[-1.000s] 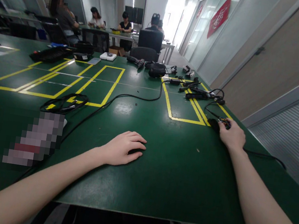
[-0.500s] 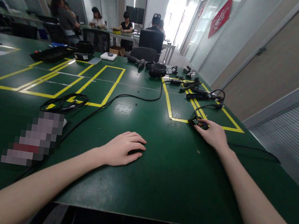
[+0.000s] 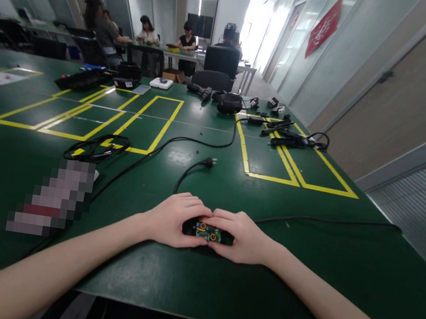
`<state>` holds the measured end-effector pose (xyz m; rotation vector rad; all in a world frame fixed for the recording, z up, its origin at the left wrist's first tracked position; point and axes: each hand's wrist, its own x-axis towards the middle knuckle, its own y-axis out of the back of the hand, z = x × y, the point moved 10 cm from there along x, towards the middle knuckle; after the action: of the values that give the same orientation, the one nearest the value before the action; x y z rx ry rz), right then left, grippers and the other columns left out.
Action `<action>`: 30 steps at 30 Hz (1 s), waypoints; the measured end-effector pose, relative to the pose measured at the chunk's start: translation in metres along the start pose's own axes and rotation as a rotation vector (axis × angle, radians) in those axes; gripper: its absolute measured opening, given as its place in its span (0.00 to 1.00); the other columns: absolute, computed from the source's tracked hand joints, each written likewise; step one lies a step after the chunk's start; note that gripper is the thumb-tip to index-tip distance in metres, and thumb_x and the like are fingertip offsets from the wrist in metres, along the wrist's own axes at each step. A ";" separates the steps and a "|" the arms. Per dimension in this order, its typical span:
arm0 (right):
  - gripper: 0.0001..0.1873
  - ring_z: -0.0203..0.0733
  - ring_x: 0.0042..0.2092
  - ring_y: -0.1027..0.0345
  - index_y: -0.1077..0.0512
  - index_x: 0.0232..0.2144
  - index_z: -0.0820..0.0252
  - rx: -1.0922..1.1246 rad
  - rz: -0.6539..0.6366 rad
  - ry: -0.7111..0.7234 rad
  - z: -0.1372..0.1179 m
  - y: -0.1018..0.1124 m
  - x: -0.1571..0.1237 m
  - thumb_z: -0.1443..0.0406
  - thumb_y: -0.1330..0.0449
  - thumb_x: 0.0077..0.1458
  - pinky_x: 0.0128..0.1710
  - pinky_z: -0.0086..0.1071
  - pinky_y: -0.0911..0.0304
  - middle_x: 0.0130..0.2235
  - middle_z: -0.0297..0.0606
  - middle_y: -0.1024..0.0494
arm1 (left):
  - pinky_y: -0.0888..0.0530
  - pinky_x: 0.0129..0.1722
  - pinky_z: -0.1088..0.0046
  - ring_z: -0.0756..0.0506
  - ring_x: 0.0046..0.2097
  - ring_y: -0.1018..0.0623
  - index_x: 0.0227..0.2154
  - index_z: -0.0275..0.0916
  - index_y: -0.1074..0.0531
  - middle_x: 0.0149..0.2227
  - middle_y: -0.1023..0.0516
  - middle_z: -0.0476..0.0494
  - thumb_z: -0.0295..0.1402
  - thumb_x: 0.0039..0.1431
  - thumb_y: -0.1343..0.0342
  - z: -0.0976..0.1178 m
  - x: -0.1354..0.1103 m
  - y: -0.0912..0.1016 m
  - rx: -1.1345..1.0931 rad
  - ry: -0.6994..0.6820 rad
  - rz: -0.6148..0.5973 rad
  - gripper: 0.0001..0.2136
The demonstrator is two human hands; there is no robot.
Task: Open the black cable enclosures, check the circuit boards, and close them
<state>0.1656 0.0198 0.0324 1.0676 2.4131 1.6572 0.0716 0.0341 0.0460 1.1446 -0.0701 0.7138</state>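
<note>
A small black device (image 3: 208, 232) with an exposed circuit board lies on the green table (image 3: 302, 258) close in front of me. My left hand (image 3: 172, 219) curls round its left end and my right hand (image 3: 243, 237) grips its right end, fingertips meeting above it. A thin black cable (image 3: 327, 221) runs from the device toward the table's right edge. Another black cord with a plug (image 3: 208, 162) lies just beyond my hands.
Yellow tape rectangles (image 3: 277, 161) mark the tabletop. A coiled black cable (image 3: 97, 146) lies at the left, next to a blurred-out object (image 3: 53, 197). Tools and black cables (image 3: 292, 136) crowd the far right. Several people sit at tables (image 3: 147, 32) in the background.
My right hand dragged the small black device from the table's right side to the middle, up to my left hand. Both hands now hold it. The view tilted slightly down.
</note>
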 end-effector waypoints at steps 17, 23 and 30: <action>0.20 0.51 0.47 0.25 0.26 0.55 0.56 -0.050 0.182 -0.069 0.016 0.022 0.004 0.62 0.35 0.61 0.48 0.47 0.28 0.49 0.46 0.17 | 0.29 0.65 0.51 0.36 0.63 0.25 0.66 0.41 0.36 0.63 0.25 0.34 0.40 0.64 0.38 -0.017 -0.003 -0.004 0.066 0.124 -0.007 0.29; 0.27 0.53 0.49 0.28 0.27 0.54 0.58 -0.066 0.151 -0.156 0.022 0.022 0.002 0.63 0.28 0.52 0.48 0.47 0.32 0.48 0.45 0.18 | 0.26 0.63 0.53 0.37 0.60 0.22 0.64 0.41 0.33 0.60 0.22 0.36 0.34 0.63 0.39 -0.022 -0.004 -0.002 0.035 0.152 0.034 0.26; 0.19 0.51 0.47 0.29 0.25 0.48 0.57 -0.049 0.215 -0.214 0.028 0.023 0.001 0.70 0.32 0.52 0.47 0.46 0.31 0.43 0.42 0.18 | 0.22 0.56 0.59 0.41 0.54 0.20 0.59 0.41 0.29 0.54 0.19 0.38 0.30 0.69 0.47 -0.016 -0.001 0.008 -0.009 0.107 0.084 0.17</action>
<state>0.1879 0.0479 0.0400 1.4582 2.1800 1.5534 0.0613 0.0493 0.0452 1.0979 -0.0315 0.8472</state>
